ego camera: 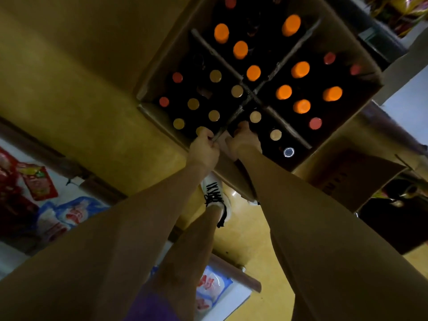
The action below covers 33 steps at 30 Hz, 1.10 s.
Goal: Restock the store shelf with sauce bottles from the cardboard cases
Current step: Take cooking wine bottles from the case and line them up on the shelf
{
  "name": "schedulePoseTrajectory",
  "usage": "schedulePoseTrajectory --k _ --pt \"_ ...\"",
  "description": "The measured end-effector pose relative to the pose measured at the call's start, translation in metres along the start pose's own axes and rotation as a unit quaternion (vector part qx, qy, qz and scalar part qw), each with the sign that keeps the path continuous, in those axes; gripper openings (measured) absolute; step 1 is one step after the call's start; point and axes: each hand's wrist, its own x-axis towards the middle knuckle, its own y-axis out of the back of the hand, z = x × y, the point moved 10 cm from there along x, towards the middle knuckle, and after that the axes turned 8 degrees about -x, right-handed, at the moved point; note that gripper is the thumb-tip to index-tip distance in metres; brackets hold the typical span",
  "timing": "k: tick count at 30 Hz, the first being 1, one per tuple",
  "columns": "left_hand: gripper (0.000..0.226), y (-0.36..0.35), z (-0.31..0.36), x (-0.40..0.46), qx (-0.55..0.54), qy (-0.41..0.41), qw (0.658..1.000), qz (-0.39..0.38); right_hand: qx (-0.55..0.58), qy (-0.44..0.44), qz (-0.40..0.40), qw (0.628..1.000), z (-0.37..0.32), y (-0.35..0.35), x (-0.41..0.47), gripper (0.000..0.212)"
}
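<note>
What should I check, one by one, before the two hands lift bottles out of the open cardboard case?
1. Case open at the top: ok, the cardboard case shows its caps.
2. Left hand grip: cannot tell; its fingers curl at the cardboard divider beside a gold-capped bottle, and what they hold is hidden.
3. Right hand grip: cannot tell; the fingers reach into the near compartment, fingertips hidden.
4. Bottles upright: ok, the caps face up.
5. One cap missing: not ok, an open bottle mouth shows near the right hand.
6. Footing: ok, the shoe stands on bare floor.
</note>
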Motion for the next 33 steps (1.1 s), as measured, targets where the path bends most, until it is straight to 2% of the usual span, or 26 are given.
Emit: schedulePoseTrajectory --k 3,5,8,10,16,19,21,23,28,30,33 --pt "0.024 -0.007 -0.011 0.01 -0.004 0.007 1.0 -0.006 -0.007 0.036 -0.02 0.999 -0.005 -0.013 0.013 0.043" --pt "0.023 -0.008 -0.015 0.013 -0.005 0.013 1.0 -0.007 0.005 0.063 -0.01 0.998 -0.005 -0.016 0.014 0.035" --pt "0.021 -0.005 -0.015 0.009 -0.005 0.021 1.0 -0.008 0.043 0.059 0.012 0.997 0.011 -0.014 -0.001 0.02" --pt "0.021 -0.002 -0.014 0.002 0.0 0.023 1.0 -0.011 0.057 0.059 0.035 0.996 0.021 -0.008 -0.02 0.02" --pt "0.017 0.012 0.022 -0.043 0.036 0.02 0.999 -0.034 -0.046 0.123 0.04 0.991 0.008 0.027 -0.094 0.019" --pt "0.019 0.023 0.056 -0.066 0.048 0.008 0.997 -0.052 -0.1 0.141 0.05 0.984 -0.008 0.055 -0.13 0.02" --pt "0.02 0.053 0.094 -0.112 0.06 -0.021 0.996 -0.059 -0.128 0.159 0.066 0.977 -0.026 0.09 -0.191 0.023" --pt "0.017 0.056 0.109 -0.121 0.074 -0.024 0.994 -0.072 -0.162 0.174 0.073 0.969 -0.037 0.105 -0.205 0.02" --pt "0.011 0.128 0.197 -0.211 0.099 -0.084 0.99 -0.061 -0.21 0.231 0.123 0.942 -0.094 0.192 -0.32 0.013" --pt "0.017 0.152 0.233 -0.242 0.112 -0.116 0.985 -0.063 -0.234 0.247 0.129 0.931 -0.117 0.229 -0.365 0.014" --pt "0.039 0.18 0.291 -0.285 0.139 -0.17 0.973 -0.069 -0.26 0.286 0.13 0.913 -0.149 0.285 -0.436 0.018"
